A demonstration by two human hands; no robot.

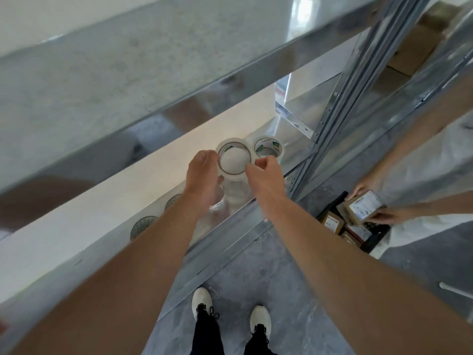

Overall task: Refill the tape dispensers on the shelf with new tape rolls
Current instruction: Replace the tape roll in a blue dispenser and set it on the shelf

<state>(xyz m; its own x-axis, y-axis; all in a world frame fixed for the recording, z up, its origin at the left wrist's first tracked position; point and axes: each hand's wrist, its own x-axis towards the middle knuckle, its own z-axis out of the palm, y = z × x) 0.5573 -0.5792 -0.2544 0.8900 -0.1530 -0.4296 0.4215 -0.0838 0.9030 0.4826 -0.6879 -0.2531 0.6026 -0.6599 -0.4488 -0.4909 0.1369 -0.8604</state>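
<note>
Over the pale board of the galvanised metal shelf (84,226), your two hands meet around one clear tape roll with a white printed core (233,160), held up off the board with its open centre facing you. Your left hand (203,172) has its fingers curled onto the roll's left rim, and your right hand (266,172) pinches the right rim between thumb and fingertips, so both hands are closed on the same roll. Just beyond it to the right, a second clear tape roll with green lettering on its core (267,147) lies flat on the shelf, close to your right fingertips; whether they touch it is not clear. Nearer you on the left, two more rolls with patterned faces (143,226) sit along the shelf's front lip, and something clear and glassy under your left wrist (217,201) may be another roll or a dispenser, though that cannot be told from here. No dispenser shows plainly. You seem to be at the picking-up step, taking a fresh roll in hand before loading. Next you probably need to find the loose tape end, then bring the roll to a dispenser and seat its core on the spindle, which calls for one hand freed. At the far right, another person's hands (378,216) hold a small brown cardboard parcel with a white label (363,204) over a dark crate (376,239) on the floor, well apart from your work.
</note>
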